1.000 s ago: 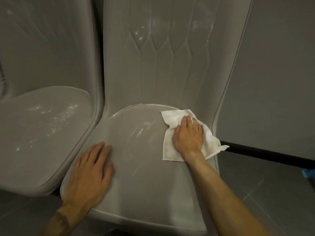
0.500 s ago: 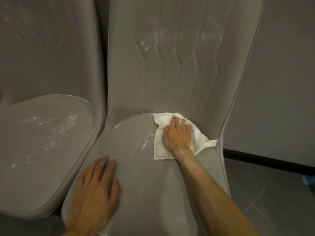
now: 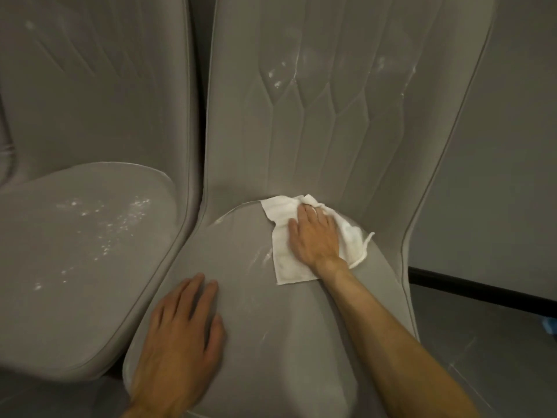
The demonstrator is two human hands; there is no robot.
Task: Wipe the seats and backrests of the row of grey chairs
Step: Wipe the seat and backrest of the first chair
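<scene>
Two grey chairs stand side by side. On the right chair's seat (image 3: 259, 321) my right hand (image 3: 313, 236) presses a white cloth (image 3: 286, 260) flat at the back of the seat, where it meets the backrest (image 3: 331, 116). My left hand (image 3: 180, 348) rests flat with straight fingers on the front left of the same seat. White dust marks the backrest above and streaks the seat just left of the cloth. The left chair's seat (image 3: 75, 267) carries scattered white specks.
A grey wall (image 3: 497, 176) with a black skirting (image 3: 482, 292) rises right of the chairs. Grey floor tiles (image 3: 482, 357) lie below it, with a small blue object (image 3: 550, 324) at the right edge.
My right hand has slid the cloth back and leftward across the seat to the backrest crease, bunching its far edge. My left hand stayed on the front of the seat.
</scene>
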